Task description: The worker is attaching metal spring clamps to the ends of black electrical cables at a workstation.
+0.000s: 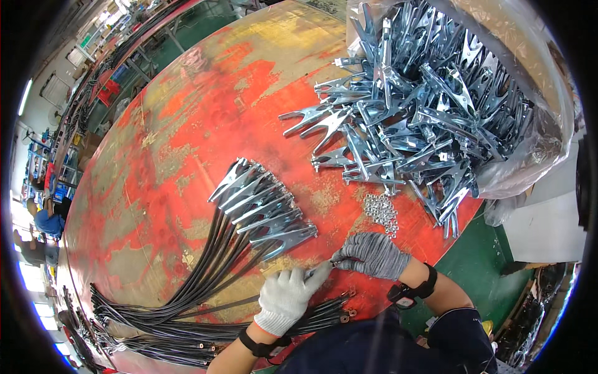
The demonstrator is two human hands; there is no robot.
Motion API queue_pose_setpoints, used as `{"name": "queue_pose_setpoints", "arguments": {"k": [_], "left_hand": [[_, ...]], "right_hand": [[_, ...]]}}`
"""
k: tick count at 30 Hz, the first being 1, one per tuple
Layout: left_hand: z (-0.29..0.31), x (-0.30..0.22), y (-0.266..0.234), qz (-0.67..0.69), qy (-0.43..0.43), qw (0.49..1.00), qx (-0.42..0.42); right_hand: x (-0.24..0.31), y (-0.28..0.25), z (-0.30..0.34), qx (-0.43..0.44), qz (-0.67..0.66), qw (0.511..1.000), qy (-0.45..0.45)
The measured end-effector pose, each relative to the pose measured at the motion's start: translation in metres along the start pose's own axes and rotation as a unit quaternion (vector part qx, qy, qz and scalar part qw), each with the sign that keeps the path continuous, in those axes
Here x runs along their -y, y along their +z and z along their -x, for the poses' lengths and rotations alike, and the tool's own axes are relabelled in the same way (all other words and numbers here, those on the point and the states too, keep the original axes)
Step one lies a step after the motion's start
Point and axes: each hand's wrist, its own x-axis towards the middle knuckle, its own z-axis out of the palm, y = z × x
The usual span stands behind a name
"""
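Observation:
My left hand (288,295), in a white glove, is closed in a pinch just in front of me. My right hand (374,254), in a grey knit glove, meets it from the right with its fingers pressed together. A small dark metallic piece (309,272) shows between the left fingers; the gloves hide most of it. One black cable runs up to the left glove. Beyond the left hand lies a row of silver spring clamps (261,206) joined to black cables (202,265). Several small nuts (381,213) lie beyond the right hand.
A large heap of silver clamps (423,106) spills from a plastic-lined box (551,140) at the far right. More black cables with copper-coloured lugs (346,315) lie along the near edge of the worn red table (168,137). People (47,221) are at the far left.

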Motion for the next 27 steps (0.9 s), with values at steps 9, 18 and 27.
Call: {"name": "queue_pose_setpoints", "arguments": {"k": [9, 18, 27], "left_hand": [[0.0, -0.001, -0.003, 0.0, -0.003, 1.0, 0.003], [0.0, 0.0, -0.002, -0.007, -0.008, 1.0, 0.01], [0.0, -0.001, -0.003, 0.006, -0.006, 1.0, 0.015]], "right_hand": [[-0.002, 0.005, 0.002, -0.032, 0.019, 0.999, 0.016], [-0.002, 0.001, -0.002, 0.011, 0.116, 0.992, -0.049], [-0.004, 0.002, -0.003, 0.021, 0.165, 0.982, -0.088]]}}
